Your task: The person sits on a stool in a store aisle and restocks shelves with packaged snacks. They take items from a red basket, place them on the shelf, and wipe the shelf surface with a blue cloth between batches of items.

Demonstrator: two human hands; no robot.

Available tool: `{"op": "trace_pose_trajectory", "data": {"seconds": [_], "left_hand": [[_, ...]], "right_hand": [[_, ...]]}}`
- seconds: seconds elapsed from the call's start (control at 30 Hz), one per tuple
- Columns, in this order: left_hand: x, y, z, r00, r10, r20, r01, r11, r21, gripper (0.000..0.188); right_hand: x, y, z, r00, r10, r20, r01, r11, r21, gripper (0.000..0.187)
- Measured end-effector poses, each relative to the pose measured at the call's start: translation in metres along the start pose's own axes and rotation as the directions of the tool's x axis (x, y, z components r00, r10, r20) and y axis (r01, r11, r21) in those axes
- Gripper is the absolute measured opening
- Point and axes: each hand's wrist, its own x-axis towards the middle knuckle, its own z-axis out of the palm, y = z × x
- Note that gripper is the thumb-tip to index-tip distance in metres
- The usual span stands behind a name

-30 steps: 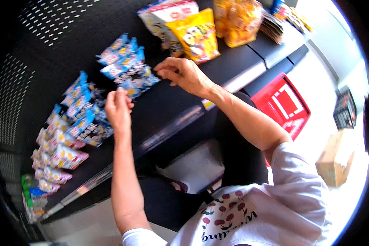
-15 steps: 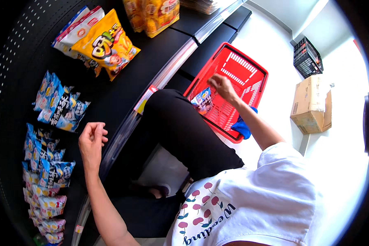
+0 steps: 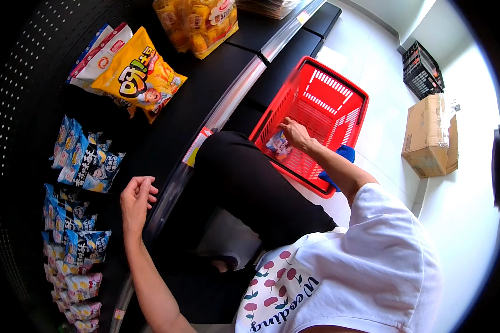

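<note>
Inside the red shopping basket [image 3: 363, 105], my right hand [image 3: 295, 133] reaches down to a small blue and pink snack bag [image 3: 278, 146]. Its fingers are drawn together at the bag's upper edge; the fingertips show poorly. My left hand [image 3: 136, 202] hovers by the black shelf's front edge, fingers loosely bent and apart, holding nothing. Closest to it on the shelf are blue snack bags [image 3: 91, 166], with more blue bags [image 3: 87, 247] nearer me and pink and white bags [image 3: 84, 286] beyond those.
A yellow snack bag [image 3: 141, 75] and a bag of wrapped yellow cakes [image 3: 200, 25] stand farther along the shelf [image 3: 166, 130]. A blue cloth-like item [image 3: 345, 154] hangs at the basket's rim. On the white floor are a cardboard box [image 3: 425, 136] and a black crate [image 3: 421, 72].
My right hand has lowered into the basket, toward the small snack bag, which now sits deeper inside. My left hand stays beside the shelf edge. The view has shifted slightly.
</note>
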Motion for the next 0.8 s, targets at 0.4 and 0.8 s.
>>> {"op": "trace_pose_trajectory", "data": {"seconds": [0.4, 0.8], "left_hand": [[-0.008, -0.002, -0.007, 0.999, 0.026, -0.018, -0.028, 0.996, -0.080, 0.021], [-0.021, 0.000, -0.021, 0.955, 0.239, -0.174, -0.255, 0.964, -0.079, 0.024]], "right_hand": [[-0.050, 0.045, -0.023, 0.942, 0.271, -0.199, -0.114, 0.814, 0.570, 0.011], [-0.070, -0.058, -0.279, 0.849, 0.165, -0.502, 0.157, 0.828, 0.538, 0.014]]}}
